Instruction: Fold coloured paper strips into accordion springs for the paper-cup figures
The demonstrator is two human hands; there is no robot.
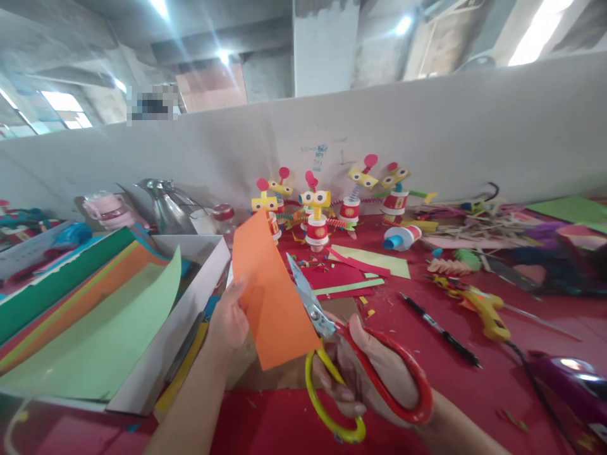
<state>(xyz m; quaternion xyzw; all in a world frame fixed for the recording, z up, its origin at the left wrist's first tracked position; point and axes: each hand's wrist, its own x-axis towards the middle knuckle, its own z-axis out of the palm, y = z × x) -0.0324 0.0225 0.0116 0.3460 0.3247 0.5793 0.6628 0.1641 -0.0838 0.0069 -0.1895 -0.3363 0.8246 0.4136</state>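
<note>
My left hand (232,319) grips the left edge of an orange sheet of paper (272,297), which is held up above the table. Some of its fingers are hidden behind the sheet. In my right hand (365,370) is a pair of scissors (313,313) with one red and one yellow handle loop. Its handles are spread apart. One blade shows along the right edge of the orange paper; the other is hidden, so I cannot tell whether it lies behind the sheet. A brown board (289,373) lies on the table beneath my hands.
A white box (165,341) of coloured paper sheets stands at the left. Several paper-cup robot figures (317,229) stand at the back before a white partition (427,126). A black pen (441,332), a yellow glue gun (478,309) with a cord and paper scraps lie at the right.
</note>
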